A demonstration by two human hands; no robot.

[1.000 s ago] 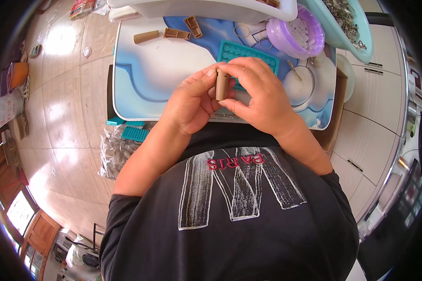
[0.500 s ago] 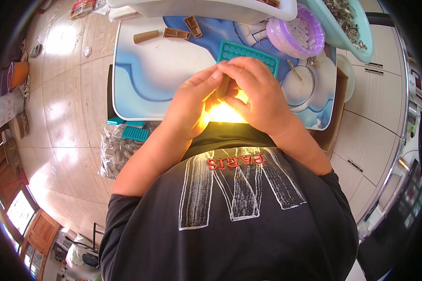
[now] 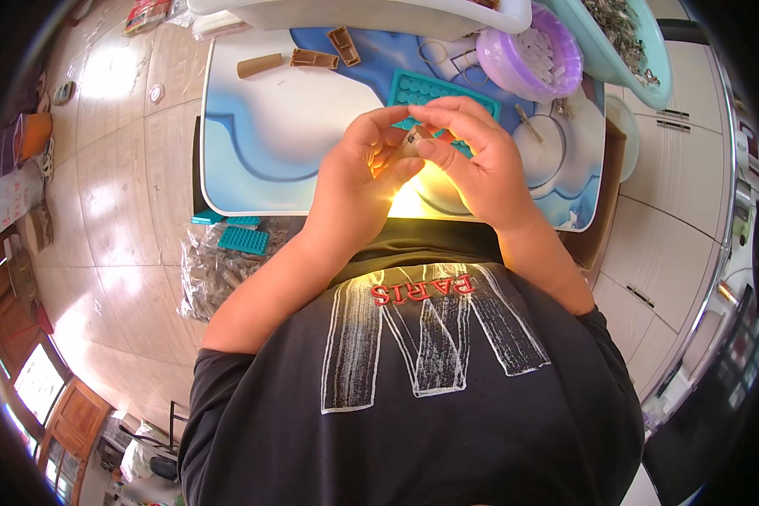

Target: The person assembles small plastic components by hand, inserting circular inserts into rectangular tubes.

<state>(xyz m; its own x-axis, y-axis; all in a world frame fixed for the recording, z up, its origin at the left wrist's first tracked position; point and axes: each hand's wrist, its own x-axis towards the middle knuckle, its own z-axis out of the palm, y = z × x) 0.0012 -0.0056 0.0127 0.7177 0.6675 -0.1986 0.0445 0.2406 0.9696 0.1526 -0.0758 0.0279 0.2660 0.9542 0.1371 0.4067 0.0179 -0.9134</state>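
Observation:
Between both hands, over the near part of the blue-and-white table, is a small brown plastic casing with a dark spot near its upper end. My left hand grips its left side, partly hiding it. On the other side, my right hand pinches its upper end with thumb and fingers. Bright yellow light shines below the hands. Just beyond them lies a teal tray with round hollows, partly covered by the right fingers. Similar brown casings lie at the far left of the table.
A white bin stands along the far edge. At the far right are a purple basket of small white pieces and a pale teal basin of metal parts. Teal trays rest on a clear plastic bag at left.
My hands have spread slightly and turned, so more of the brown casing shows, its upper end tilted right. The glow below them has shifted and partly dimmed.

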